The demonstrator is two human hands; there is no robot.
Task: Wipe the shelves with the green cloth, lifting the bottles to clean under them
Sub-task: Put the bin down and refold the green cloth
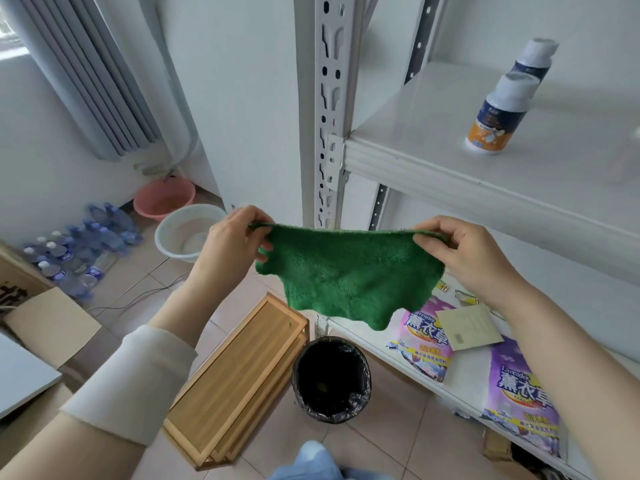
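Observation:
A fluffy green cloth hangs spread out in mid-air in front of the white metal shelf unit. My left hand pinches its upper left corner and my right hand pinches its upper right corner. Up to the right, the white upper shelf carries two white-capped bottles with dark blue and orange labels: one nearer, one behind it. Both hands are below and to the left of the bottles, apart from the shelf.
The lower shelf holds two purple lavender bags and a beige card. On the tiled floor stand a black-lined bin, a wooden frame, a white basin, a pink basin and several water bottles.

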